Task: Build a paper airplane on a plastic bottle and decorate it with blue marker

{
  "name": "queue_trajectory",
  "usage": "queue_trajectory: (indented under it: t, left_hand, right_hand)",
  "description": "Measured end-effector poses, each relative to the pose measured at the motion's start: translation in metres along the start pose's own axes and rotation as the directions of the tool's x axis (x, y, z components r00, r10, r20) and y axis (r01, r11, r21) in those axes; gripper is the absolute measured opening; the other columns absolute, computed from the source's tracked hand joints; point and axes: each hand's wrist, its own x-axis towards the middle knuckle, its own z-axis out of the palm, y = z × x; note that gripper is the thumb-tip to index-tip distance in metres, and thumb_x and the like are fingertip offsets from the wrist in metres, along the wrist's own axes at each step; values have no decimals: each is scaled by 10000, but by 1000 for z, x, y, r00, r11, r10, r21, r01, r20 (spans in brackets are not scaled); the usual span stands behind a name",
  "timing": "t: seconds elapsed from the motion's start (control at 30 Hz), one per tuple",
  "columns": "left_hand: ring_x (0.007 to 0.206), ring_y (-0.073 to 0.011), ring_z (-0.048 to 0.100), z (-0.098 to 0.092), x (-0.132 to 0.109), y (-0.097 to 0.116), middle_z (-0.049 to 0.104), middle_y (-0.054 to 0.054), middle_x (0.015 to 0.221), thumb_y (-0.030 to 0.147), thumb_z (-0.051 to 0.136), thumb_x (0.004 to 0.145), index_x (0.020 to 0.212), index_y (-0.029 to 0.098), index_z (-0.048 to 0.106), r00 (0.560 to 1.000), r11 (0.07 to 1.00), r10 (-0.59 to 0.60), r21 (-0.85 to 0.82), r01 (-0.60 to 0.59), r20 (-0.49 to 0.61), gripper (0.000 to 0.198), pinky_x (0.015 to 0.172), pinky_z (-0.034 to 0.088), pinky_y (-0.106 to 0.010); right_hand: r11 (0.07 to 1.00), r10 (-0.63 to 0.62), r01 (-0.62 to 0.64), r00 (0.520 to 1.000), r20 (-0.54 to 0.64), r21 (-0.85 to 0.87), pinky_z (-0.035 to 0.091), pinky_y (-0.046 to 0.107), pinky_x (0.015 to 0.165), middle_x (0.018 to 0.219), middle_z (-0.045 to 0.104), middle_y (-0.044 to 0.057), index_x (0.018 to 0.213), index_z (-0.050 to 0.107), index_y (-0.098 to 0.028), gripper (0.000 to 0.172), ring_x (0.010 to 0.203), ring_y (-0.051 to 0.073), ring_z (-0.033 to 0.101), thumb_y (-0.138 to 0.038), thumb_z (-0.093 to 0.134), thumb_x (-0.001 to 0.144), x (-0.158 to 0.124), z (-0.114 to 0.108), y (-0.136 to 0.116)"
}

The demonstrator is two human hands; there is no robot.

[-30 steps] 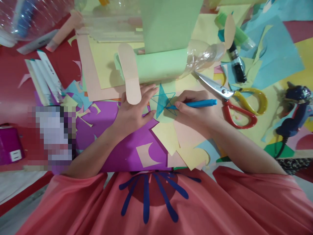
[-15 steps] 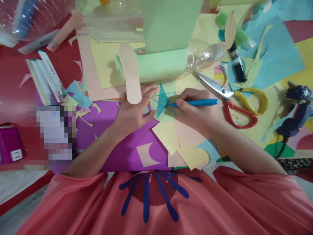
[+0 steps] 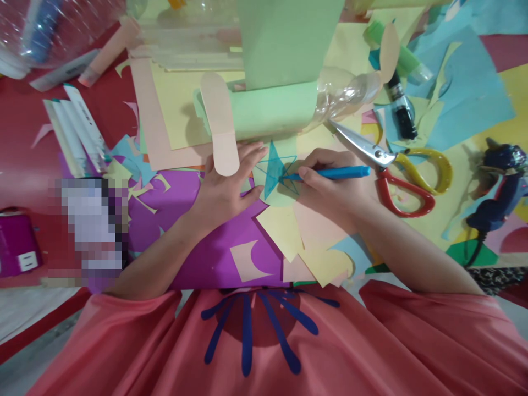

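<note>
"How far had the colouring got, from where you stood?"

"Roughly midway, I judged; the blue star (image 3: 272, 173) lay on a pale green paper piece (image 3: 281, 201), between the two hands; its top point and lower-left point were filled in; the right and lower-right points were bare outline; the left one, close by the fingers, looked unfilled too, though I couldn't be sure."

"And the hands?"

"The right hand (image 3: 336, 190) was closed round a blue pen (image 3: 342, 173), its tip down at the star's middle; the left hand (image 3: 225, 192) was spread flat and wide, gripping nothing, its fingers at the star's left side; a beige strip (image 3: 225, 148) jutted over its back."

"Did you count what was about?"

"One star, one pen in hand; one pair of scissors (image 3: 383, 159), blades apart, just beyond the right hand; one clear bottle (image 3: 338, 99) wrapped in green paper, lying on its side, with one beige strip at its base and one beige oval (image 3: 388, 54) by its neck; at least three white markers (image 3: 82, 124) off to the left; one dark blue corded tool (image 3: 493, 198) far right; the paper scraps were too many and too overlapped to number."
</note>
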Motion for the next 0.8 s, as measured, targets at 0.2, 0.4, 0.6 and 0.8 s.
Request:
queue_trajectory:
  t: [0.2, 0.4, 0.6, 0.8]
  left_hand:
    - [1335, -268, 432, 1, 0, -1, 482, -107, 1434, 331, 506, 893, 1388, 210, 400, 1000, 1000, 1, -1, -1, 1, 520, 1121, 294, -469]
    - [1327, -274, 440, 1, 0, -2, 490, -117, 1427, 335, 509, 895, 1382, 199, 409, 1000, 1000, 7, 10, -7, -1, 516, 1114, 302, -471]
    - [1333, -260, 436, 1, 0, -1, 493, -105, 1428, 328, 514, 889, 1381, 214, 417, 1000, 1000, -2, 12, 2, -1, 515, 1115, 304, -470]
    - [1330, -260, 441, 1, 0, 0, 496, -99, 1422, 292, 511, 885, 1378, 207, 421, 1000, 1000, -9, 3, 10, -5, 508, 1117, 304, -465]
  right_hand:
    - [1000, 29, -29, 1000, 8, 4, 372, 254, 523, 563, 535, -18, 576, 528, -189, 196, 547, 92, 456, -160, 559, 768, 0, -1, -2]
    - [998, 49, -50, 998, -30, -30, 319, 240, 475, 491, 472, -32, 505, 466, -184, 258, 504, 76, 395, -122, 574, 731, -1, 3, -1]
    - [1000, 22, -22, 1000, -18, 0, 333, 250, 489, 517, 500, -26, 533, 486, -192, 231, 516, 84, 420, -124, 555, 742, 0, 1, -1]
    - [1000, -2, 4, 998, -67, 23, 365, 260, 515, 530, 510, -22, 549, 493, -203, 219, 533, 95, 438, -144, 559, 750, 1, 0, 1]
